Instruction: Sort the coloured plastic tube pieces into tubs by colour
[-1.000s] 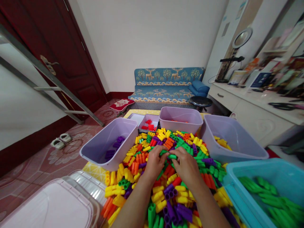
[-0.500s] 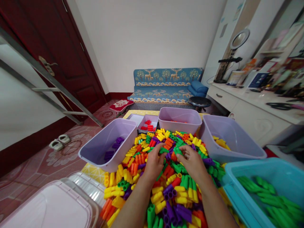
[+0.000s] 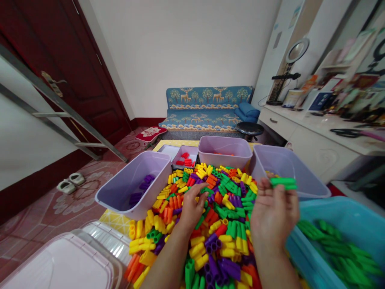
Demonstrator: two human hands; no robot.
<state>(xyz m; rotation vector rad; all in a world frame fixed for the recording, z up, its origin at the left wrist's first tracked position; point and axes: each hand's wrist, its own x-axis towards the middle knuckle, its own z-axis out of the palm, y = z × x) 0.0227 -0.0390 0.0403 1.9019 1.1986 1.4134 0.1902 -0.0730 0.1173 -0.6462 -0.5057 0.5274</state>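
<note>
In my right hand (image 3: 272, 216), raised with the palm turned up, a green plastic tube piece (image 3: 284, 184) is held between thumb and fingers. That hand is between the pile and the blue bin (image 3: 309, 241), which has several green pieces (image 3: 351, 251) in it. My left hand (image 3: 192, 202) is low over the middle of the pile, its thumb and fingers curled on another green tube piece (image 3: 207, 190), partly hidden by the fingers. Around both hands spreads a mixed pile of yellow (image 3: 198, 249), purple (image 3: 213, 243), orange and green tube pieces.
Purple pieces lie in the left lilac bin (image 3: 105, 202); a lilac bin (image 3: 225, 158) stands at the back, another (image 3: 313, 186) at right. A small tray (image 3: 177, 164) holds red pieces. Lids (image 3: 72, 265) lie front left. A ladder (image 3: 75, 120) leans at left; a sofa (image 3: 207, 116) stands behind.
My right hand has lifted from the pile and moved right with a green tube piece, turning palm up. My left hand has stayed nearly in place. The view has shifted slightly.
</note>
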